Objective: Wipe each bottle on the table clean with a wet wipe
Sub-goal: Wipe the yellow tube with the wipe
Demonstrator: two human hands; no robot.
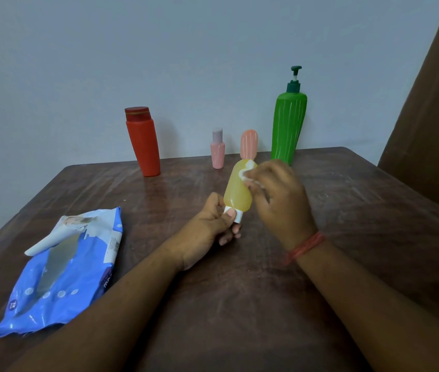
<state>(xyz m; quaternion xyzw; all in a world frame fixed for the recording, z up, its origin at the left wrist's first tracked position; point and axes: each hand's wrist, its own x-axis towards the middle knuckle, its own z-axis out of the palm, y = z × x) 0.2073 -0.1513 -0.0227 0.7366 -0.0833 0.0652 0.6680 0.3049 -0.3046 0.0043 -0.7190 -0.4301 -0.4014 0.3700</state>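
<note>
Over table (pixel 347 200) | L hand (pixel 210 224) pinches yellow bottle (pixel 237 189) cap | R hand (pixel 280 194) presses wipe (pixel 248 170)

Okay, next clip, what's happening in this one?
A person is wiping bottles at a brown table. The left hand grips a yellow bottle by its white cap, held cap-down, while the right hand rubs a wet wipe against its upper end. A red bottle, a small pink bottle, a peach bottle and a green pump bottle stand along the far edge. The blue wipes pack lies at the left, flap open.
</note>
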